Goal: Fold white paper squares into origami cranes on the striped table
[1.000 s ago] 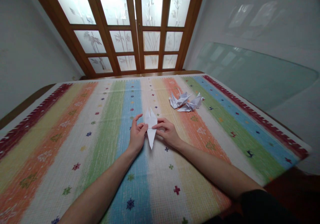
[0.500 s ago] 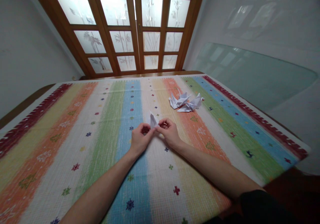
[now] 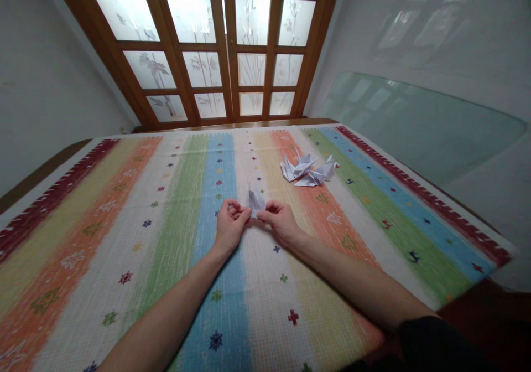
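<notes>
A small piece of white folded paper (image 3: pixel 255 200) stands up off the striped tablecloth (image 3: pixel 124 233) between my two hands. My left hand (image 3: pixel 229 227) pinches its left side with the fingers curled in. From the other side, my right hand (image 3: pixel 280 221) pinches its right edge. Only the upper point of the paper shows above my fingertips; its lower part is hidden between them.
Two finished white paper figures (image 3: pixel 307 169) lie together on the orange stripe, beyond my right hand. A wooden door with frosted glass panes (image 3: pixel 219 45) rises behind the table. A pale wall (image 3: pixel 415 84) runs along the right side.
The paper lay flat as a long diamond a second ago. My hands have folded its near half up and closed on it, and it now stands as a short point between my fingertips.
</notes>
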Demonstrator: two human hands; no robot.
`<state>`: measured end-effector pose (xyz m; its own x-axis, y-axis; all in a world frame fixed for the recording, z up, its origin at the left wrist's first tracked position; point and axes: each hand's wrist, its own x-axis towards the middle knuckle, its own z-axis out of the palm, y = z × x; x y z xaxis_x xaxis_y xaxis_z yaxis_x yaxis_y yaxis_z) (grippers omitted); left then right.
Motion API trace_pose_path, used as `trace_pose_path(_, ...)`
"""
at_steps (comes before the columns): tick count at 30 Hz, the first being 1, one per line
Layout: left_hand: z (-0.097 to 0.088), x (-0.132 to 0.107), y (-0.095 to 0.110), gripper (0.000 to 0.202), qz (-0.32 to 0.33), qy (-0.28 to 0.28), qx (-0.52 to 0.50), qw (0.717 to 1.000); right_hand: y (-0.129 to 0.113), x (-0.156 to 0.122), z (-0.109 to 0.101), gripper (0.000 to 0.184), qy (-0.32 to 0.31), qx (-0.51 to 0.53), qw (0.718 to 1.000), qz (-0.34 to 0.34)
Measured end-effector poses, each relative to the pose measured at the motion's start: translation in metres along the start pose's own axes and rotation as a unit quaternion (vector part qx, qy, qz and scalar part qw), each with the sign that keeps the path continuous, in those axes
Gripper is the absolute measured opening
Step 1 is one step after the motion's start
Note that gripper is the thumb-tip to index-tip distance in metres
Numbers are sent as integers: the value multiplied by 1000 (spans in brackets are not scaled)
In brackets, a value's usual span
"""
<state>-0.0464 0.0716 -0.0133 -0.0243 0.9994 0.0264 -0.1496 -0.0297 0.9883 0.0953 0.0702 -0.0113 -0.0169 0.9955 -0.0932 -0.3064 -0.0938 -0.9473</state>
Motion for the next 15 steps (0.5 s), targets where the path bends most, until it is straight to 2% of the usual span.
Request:
trace_pose_path(2, 0, -3, -1, 27, 33, 6, 44, 998, 0, -2, 1, 21, 20, -60, 997, -38)
trace_pose_path(4, 1, -6, 0, 20, 63, -14, 90, 994, 1, -6, 2, 17, 27, -118, 989, -81)
trace_pose_path(7, 2, -10, 4, 23, 81, -37, 112, 990, 2, -12, 3, 14, -4, -183, 972, -148)
trace_pose_path(11, 3, -10, 7, 35, 56, -54, 87, 993, 4, -14, 2, 21, -66, -204, 955, -207)
trace_pose_path(15, 3, -7, 8, 33, 23, -87, 45, 995, 3, -10, -1, 18, -68, -206, 950, -224)
